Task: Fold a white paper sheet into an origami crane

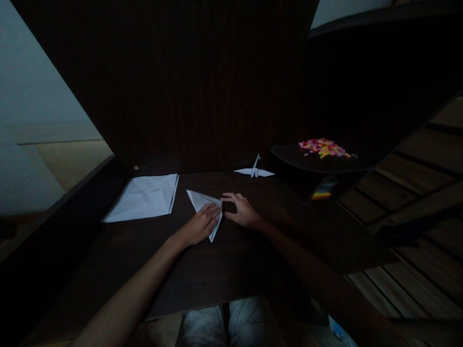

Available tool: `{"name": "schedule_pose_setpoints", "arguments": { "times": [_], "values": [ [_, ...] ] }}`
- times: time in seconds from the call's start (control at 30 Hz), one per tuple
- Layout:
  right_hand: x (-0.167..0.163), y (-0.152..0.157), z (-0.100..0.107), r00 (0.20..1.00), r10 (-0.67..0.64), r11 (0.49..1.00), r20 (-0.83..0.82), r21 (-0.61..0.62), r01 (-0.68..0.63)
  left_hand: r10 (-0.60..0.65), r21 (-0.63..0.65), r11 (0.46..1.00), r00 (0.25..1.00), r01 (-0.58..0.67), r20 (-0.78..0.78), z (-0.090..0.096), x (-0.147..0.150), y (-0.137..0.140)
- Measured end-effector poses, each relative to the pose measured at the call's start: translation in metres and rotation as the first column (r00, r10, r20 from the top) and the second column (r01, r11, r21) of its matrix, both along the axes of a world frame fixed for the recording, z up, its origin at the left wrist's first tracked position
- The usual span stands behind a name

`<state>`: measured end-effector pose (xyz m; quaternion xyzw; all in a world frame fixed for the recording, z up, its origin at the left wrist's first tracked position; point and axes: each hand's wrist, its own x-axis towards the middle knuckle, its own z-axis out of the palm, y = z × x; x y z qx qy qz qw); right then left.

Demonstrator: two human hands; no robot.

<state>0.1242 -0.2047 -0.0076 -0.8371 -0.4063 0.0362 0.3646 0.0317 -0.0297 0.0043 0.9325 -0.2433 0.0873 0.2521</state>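
A folded piece of white paper [203,199], pointed at its corners, lies on the dark desk in front of me. My left hand [202,225] rests over its lower middle, with bent fingers pressing it against the surface and hiding part of the folds. At the paper's right corner is my right hand [244,210], thumb and forefinger apart, fingertips at or very near the edge. Whether they touch it I cannot tell. Beyond my hands, a finished white paper crane [254,172] stands by the back panel with its wings spread.
White paper sheets [144,196] lie stacked at the left. A raised dark shelf [289,156] on the right carries a heap of small pink, red and yellow pieces [323,147]. Below it sits something yellow and orange [321,195]. A dark side board [72,200] borders the left.
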Motion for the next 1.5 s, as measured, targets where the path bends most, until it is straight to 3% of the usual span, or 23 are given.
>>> {"name": "schedule_pose_setpoints", "arguments": {
  "times": [0.33,0.5,0.67,0.93,1.07,1.13,1.3,1.37,1.5],
  "values": [
    [0.000,0.002,0.003,0.998,0.014,0.999,-0.057,0.041,-0.011,0.097,0.117,0.989,0.995,-0.093,-0.032,-0.003,-0.006,-0.002],
    [0.002,0.001,0.002,0.997,-0.012,0.998,-0.077,0.065,0.017,0.116,0.109,0.987,0.993,-0.119,0.032,-0.003,-0.006,-0.002],
    [0.002,0.000,-0.001,0.999,0.038,0.999,-0.013,0.027,-0.038,0.164,0.115,0.978,0.983,-0.173,0.083,-0.002,-0.005,0.001],
    [-0.001,0.001,-0.002,0.996,0.073,0.995,0.046,-0.071,-0.070,0.309,-0.142,0.951,0.885,-0.276,0.348,0.007,-0.014,0.013],
    [-0.003,0.000,0.001,0.995,0.085,0.990,0.056,-0.118,-0.078,0.489,-0.177,0.872,0.791,-0.457,0.368,0.012,-0.013,0.018],
    [-0.003,-0.001,0.002,0.993,0.105,0.984,0.049,-0.146,-0.097,0.529,-0.160,0.848,0.786,-0.506,0.319,0.013,-0.009,0.017],
    [-0.003,-0.002,0.005,0.989,0.148,0.970,0.026,-0.199,-0.140,0.283,0.039,0.954,0.934,-0.299,0.218,0.002,0.000,0.015],
    [-0.003,-0.001,0.007,0.989,0.145,0.969,0.031,-0.205,-0.135,0.205,0.133,0.964,0.965,-0.228,0.165,-0.004,0.001,0.015],
    [-0.003,-0.001,0.007,0.991,0.126,0.968,0.049,-0.226,-0.112,0.164,0.247,0.952,0.983,-0.181,0.087,-0.011,0.001,0.017]
  ]
}}
